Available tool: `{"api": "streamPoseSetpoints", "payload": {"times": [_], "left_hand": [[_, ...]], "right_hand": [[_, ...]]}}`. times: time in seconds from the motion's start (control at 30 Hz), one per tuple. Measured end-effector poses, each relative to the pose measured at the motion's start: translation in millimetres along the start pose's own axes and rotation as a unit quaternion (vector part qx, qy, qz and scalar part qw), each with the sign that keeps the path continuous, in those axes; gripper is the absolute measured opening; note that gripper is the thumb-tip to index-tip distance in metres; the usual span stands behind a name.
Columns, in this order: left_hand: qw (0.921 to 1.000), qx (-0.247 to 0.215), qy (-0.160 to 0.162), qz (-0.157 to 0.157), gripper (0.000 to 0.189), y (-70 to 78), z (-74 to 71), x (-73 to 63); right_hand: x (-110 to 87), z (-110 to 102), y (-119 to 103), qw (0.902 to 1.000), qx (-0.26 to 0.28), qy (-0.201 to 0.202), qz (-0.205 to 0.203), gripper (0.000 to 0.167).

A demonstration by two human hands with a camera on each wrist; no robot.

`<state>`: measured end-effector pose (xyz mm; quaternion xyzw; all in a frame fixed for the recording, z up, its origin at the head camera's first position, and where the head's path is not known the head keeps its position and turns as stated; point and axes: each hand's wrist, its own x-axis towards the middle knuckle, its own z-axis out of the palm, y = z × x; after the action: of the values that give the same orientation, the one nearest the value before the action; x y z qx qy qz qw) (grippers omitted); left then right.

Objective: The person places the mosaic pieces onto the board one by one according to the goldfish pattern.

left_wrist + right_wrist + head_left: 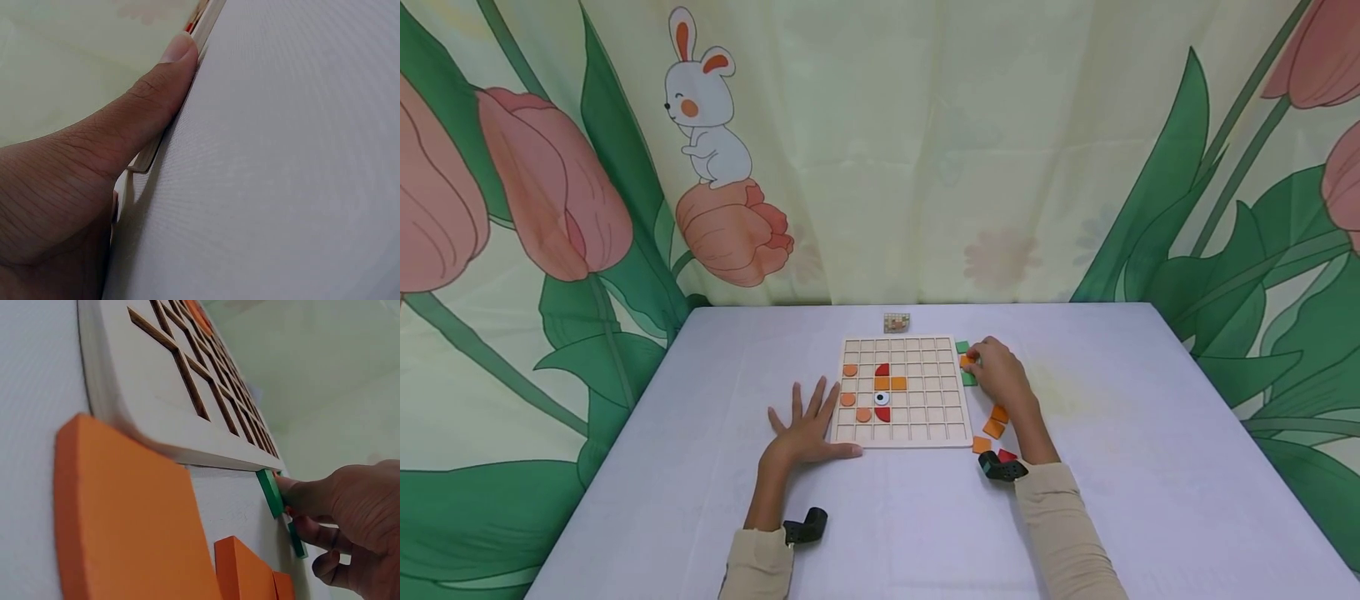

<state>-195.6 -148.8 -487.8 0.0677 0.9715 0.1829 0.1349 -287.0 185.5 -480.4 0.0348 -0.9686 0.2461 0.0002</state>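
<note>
A pale wooden grid board [925, 443] lies on the table, holding orange round pieces [847, 400], two orange squares [891, 383], red quarter-round pieces [882, 414] and a white disc with a black dot [882, 398]. Fingers spread, my left hand [801, 437] rests at the board's front left corner. Its thumb [156, 87] lies along the front edge in the left wrist view. Beyond the board's right edge, my right hand [1003, 375] pinches a small orange tile [966, 362] between thumb and forefinger. Green tiles [270, 492] flank those fingertips.
Several orange tiles [993, 428] and a red piece [1007, 456] lie loose near the board's front right corner, beside my right wrist. Behind the board sits a small patterned card or block [897, 322]. A printed curtain [910, 167] hangs at the table's back edge.
</note>
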Motion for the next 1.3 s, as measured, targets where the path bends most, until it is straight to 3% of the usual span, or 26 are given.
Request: {"api": "streamPoseSetpoints", "payload": {"times": [0.4, 0.7, 0.9, 1.13, 1.3], "left_hand": [[1.0000, 0.000, -0.002, 0.002, 0.117, -0.4, 2.4, 3.2], [1.0000, 0.000, 0.002, -0.001, 0.117, -0.1, 2.9, 2.3], [1.0000, 0.002, 0.001, -0.001, 0.117, -1.9, 3.7, 2.8], [1.0000, 0.000, 0.003, 0.000, 0.117, -1.7, 3.0, 3.1], [1.0000, -0.002, 0.001, 0.000, 0.117, -0.4, 2.4, 2.6]], "right_hand": [[0.8, -1, 1, 0.9995, -0.028, -0.017, -0.001, 0.026], [-1.8, 2, 7, 0.9995, -0.025, 0.000, -0.017, 0.029], [-5.9, 1, 0, 0.9976, -0.005, -0.006, -0.068, 0.030], [-11.7, 3, -16, 0.9885, 0.038, -0.022, -0.145, 0.024], [-17.7, 8, -27, 0.9833, 0.062, -0.055, -0.162, 0.022]]}}
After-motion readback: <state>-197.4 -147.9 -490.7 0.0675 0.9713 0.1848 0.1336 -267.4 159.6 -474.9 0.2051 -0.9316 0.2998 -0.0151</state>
